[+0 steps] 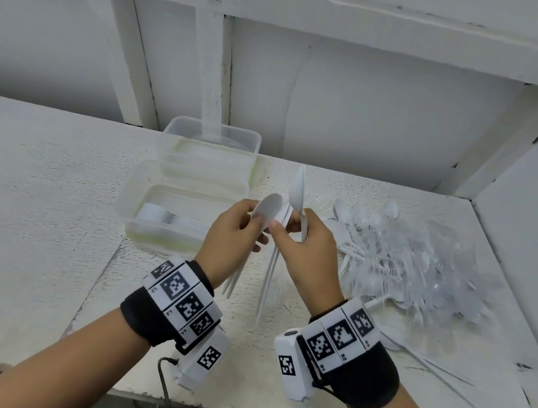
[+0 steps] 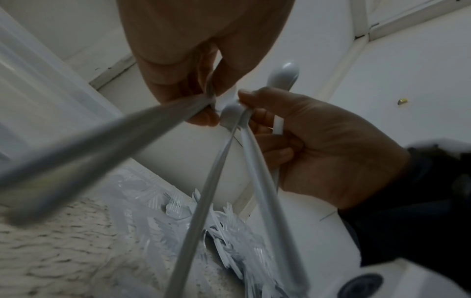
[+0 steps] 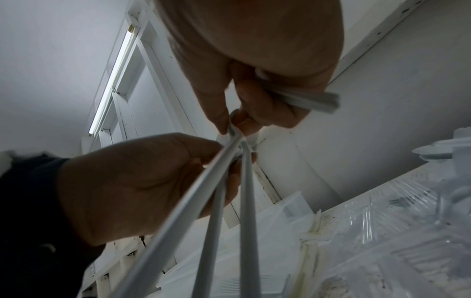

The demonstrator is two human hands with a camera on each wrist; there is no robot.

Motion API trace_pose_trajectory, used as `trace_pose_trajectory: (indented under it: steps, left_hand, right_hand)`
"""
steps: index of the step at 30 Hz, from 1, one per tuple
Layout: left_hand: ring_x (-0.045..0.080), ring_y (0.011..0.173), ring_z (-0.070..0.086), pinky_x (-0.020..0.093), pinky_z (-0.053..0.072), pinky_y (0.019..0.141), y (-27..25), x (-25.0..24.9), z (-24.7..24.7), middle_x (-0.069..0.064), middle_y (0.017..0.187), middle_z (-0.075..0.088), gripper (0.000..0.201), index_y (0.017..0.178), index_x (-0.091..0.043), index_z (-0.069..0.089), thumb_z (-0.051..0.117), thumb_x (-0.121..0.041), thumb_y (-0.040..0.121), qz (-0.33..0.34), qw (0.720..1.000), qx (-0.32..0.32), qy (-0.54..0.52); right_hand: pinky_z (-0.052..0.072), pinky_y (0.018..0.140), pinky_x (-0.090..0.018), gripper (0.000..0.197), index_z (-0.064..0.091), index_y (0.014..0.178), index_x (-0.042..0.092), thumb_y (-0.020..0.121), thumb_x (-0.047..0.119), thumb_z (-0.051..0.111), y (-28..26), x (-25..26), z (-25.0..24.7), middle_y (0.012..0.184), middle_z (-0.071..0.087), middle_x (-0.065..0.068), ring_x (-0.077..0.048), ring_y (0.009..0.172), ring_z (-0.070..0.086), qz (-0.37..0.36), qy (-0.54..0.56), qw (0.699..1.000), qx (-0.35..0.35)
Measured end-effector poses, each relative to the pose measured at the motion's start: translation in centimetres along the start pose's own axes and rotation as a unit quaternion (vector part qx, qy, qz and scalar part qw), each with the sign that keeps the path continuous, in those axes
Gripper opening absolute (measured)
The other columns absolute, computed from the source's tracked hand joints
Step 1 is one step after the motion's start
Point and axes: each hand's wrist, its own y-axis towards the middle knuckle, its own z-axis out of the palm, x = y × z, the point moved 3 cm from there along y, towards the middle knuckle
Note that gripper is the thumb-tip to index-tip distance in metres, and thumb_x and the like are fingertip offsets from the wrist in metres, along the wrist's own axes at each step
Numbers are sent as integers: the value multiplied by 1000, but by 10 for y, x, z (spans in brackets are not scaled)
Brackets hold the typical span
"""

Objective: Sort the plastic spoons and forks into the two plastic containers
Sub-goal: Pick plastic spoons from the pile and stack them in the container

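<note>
My left hand [image 1: 243, 232] grips a small stack of white plastic spoons [image 1: 268, 211], bowls up and handles hanging down. My right hand [image 1: 294, 232] holds a single spoon [image 1: 298, 187] upright while its thumb pinches the neck of the stack. In the left wrist view the right hand [image 2: 318, 141] holds the single spoon [image 2: 283, 76]. In the right wrist view the left hand [image 3: 140, 181] closes round the handles [image 3: 244, 201]. The near clear container [image 1: 130, 198] holds a row of stacked forks [image 1: 168, 218]. Behind it stands the far container [image 1: 169, 141], its contents unclear.
A loose pile of white spoons, forks and clear wrappers [image 1: 407, 265] lies on the white table [image 1: 35, 205] to the right of my hands. A few utensils [image 1: 438, 369] lie near the front right. White walls close off the back and right side.
</note>
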Motion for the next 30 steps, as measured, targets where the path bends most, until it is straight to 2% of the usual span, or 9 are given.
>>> trace_pose_trajectory:
  steps: [3,5,7,10,13,16,20,24,30]
  left_hand:
    - [9,84,67,27,57,75,-1,1,5,2,97,69,21,113,-13,58,44,-15,97,-8,1000,26,-16]
    - [12,91,67,25,57,75,-1,2,5,4,104,69,26,116,-11,58,42,-20,98,-24,998,45,-41]
    - [15,92,67,24,56,74,-2,3,4,4,105,69,29,116,-12,60,42,-26,98,-36,996,59,-59]
    - [18,94,67,34,56,81,-2,6,4,7,107,68,32,116,-12,60,40,-30,99,-55,993,72,-78]
    - [13,89,67,32,57,80,-2,6,5,11,109,66,35,117,-7,58,37,-29,100,-76,986,94,-113]
    - [12,91,68,35,55,86,-5,4,7,5,114,66,37,120,-12,55,36,-34,98,-74,983,123,-117]
    - [18,97,66,38,53,89,-8,2,12,3,118,64,54,125,-22,54,29,-54,89,-48,983,151,-94]
    - [22,96,64,36,54,85,-8,2,14,2,116,65,55,124,-28,55,15,-53,94,-41,984,146,-89]
    - [18,81,67,42,56,80,-1,5,14,9,109,65,38,119,-10,49,26,-36,102,-76,987,74,-123]
  right_hand:
    - [46,67,-11,11,59,82,19,84,26,67,3,-2,2,77,63,9,-2,77,61,8,10,1000,-3]
    - [46,68,-10,10,61,81,21,83,28,69,4,-3,3,78,66,9,-1,78,63,13,34,999,-3]
    - [46,68,-8,11,60,76,28,83,29,70,5,-2,3,76,67,11,1,77,64,19,59,998,2]
    - [52,73,-16,11,60,75,30,82,30,69,6,0,3,76,69,9,-4,79,67,22,74,997,13]
    - [51,70,-15,9,61,78,29,85,28,66,6,0,4,77,69,8,-7,78,68,22,80,996,18]
    - [56,77,-30,10,61,79,27,89,27,61,9,-4,6,79,69,7,-10,80,68,26,56,998,10]
    - [58,74,-43,16,59,73,29,88,27,63,9,-5,7,69,66,12,-6,72,67,35,57,998,10]
    - [57,75,-45,14,60,75,29,89,33,61,10,-5,8,74,66,10,-10,76,66,38,47,998,2]
    - [58,65,-29,17,58,75,26,92,31,57,8,-2,8,75,65,4,-17,76,67,40,49,998,-1]
